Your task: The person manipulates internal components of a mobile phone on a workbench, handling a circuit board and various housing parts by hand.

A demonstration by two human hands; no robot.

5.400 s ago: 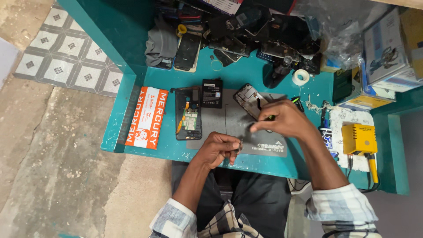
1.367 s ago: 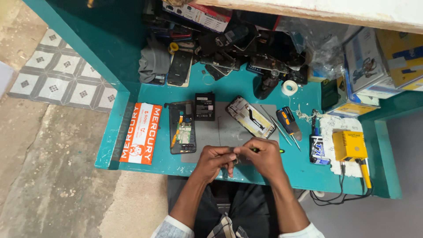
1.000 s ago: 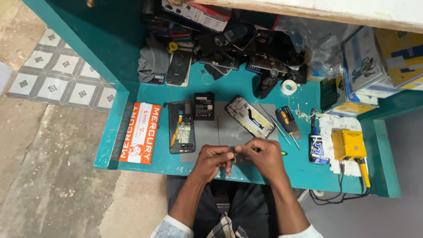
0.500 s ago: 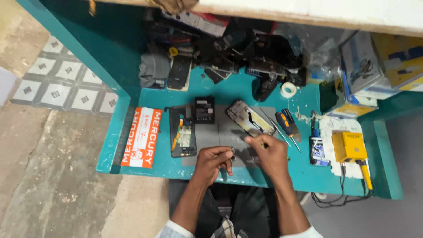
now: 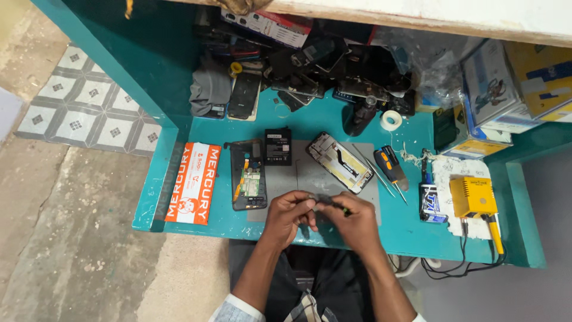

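In front of you is one teal counter (image 5: 208, 223), and on it one grey work mat (image 5: 298, 173). On the mat you have one opened phone body (image 5: 248, 174) on the left, one phone frame (image 5: 339, 162) lying at a slant on the right, and one black battery (image 5: 277, 146) between them near the top. Off the mat sit one orange packet (image 5: 193, 182) at the left, one yellow box (image 5: 472, 196) with a cable at the right, one small screwdriver (image 5: 390, 166) and one roll of white tape (image 5: 391, 120). Your two hands meet over the mat's near edge: your left hand (image 5: 288, 216) curls its fingers in, pinching a small dark part (image 5: 325, 201), while your right hand (image 5: 357, 219) pinches a thin tool (image 5: 338, 207) against it, wrists bent inward
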